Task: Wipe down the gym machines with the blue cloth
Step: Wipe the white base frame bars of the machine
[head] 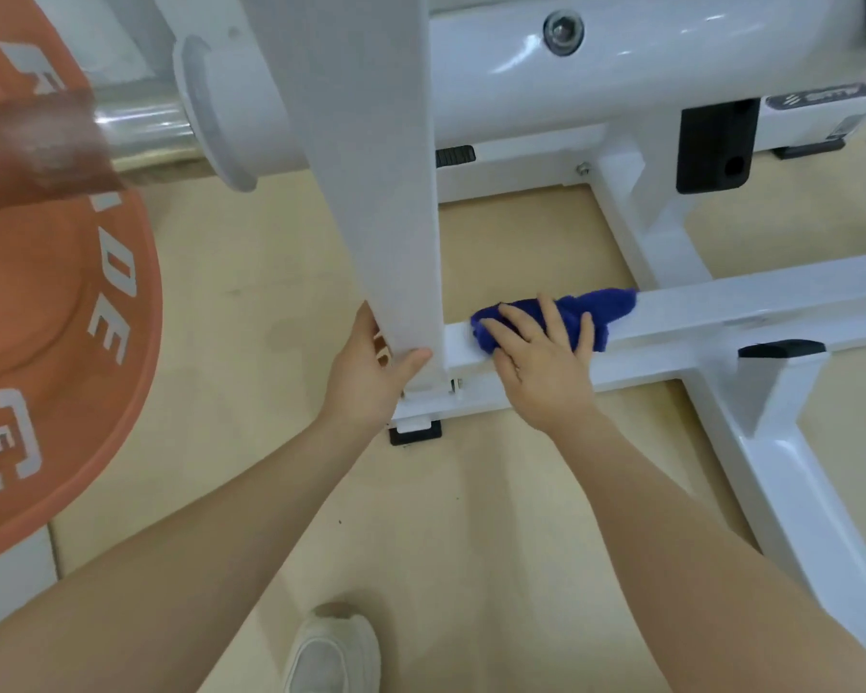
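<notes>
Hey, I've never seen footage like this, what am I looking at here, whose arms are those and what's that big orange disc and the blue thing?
This is one picture from a camera worn on a person's head, looking down, so the two bare arms are the wearer's own. They are cleaning a white gym machine standing on a beige floor.

The right hand presses a blue cloth flat onto a low white crossbar of the frame, its fingers spread over the cloth. The left hand grips the lower end of a slanted white upright, thumb across its front, seemingly for support.

The orange disc at the left is a weight plate with white lettering, loaded on a shiny metal bar. At the bottom you can see the wearer's light-coloured shoe.
</notes>
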A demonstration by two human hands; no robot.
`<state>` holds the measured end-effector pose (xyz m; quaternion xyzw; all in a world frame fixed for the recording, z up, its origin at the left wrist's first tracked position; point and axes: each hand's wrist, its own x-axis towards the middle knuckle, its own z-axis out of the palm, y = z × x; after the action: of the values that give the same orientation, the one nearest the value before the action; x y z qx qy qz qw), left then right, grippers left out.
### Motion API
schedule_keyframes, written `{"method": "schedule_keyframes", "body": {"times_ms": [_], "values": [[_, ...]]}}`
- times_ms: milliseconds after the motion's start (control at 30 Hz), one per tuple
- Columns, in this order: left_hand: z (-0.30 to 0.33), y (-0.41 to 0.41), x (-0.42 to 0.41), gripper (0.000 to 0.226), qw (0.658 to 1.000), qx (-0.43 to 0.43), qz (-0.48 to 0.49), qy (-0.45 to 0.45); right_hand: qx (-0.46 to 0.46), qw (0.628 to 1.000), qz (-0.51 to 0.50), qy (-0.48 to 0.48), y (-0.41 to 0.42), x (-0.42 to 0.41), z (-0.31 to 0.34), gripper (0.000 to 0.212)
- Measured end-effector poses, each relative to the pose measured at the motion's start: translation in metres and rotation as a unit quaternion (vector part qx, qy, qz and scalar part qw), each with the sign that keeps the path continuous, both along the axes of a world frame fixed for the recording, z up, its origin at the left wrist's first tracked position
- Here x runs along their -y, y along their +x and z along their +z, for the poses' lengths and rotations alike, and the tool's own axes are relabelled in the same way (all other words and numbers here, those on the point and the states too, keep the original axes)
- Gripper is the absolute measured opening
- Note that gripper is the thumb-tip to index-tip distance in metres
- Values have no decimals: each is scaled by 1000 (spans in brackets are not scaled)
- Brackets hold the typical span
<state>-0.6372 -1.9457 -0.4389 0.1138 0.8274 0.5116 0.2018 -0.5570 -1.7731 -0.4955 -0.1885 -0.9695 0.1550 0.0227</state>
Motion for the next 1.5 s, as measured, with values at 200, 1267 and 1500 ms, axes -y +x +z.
{"method": "schedule_keyframes", "body": {"times_ms": [200,1267,1500], "values": [[9,-7,2,48,999,8,-12,-35,18,998,-67,-7,-7,8,10,43],[8,-3,1,43,1000,5,6,-17,-90,991,83,60,-13,48,-24,69],[3,3,2,36,999,0,1,-39,8,984,-162,67,38,-66,-20,78]]}}
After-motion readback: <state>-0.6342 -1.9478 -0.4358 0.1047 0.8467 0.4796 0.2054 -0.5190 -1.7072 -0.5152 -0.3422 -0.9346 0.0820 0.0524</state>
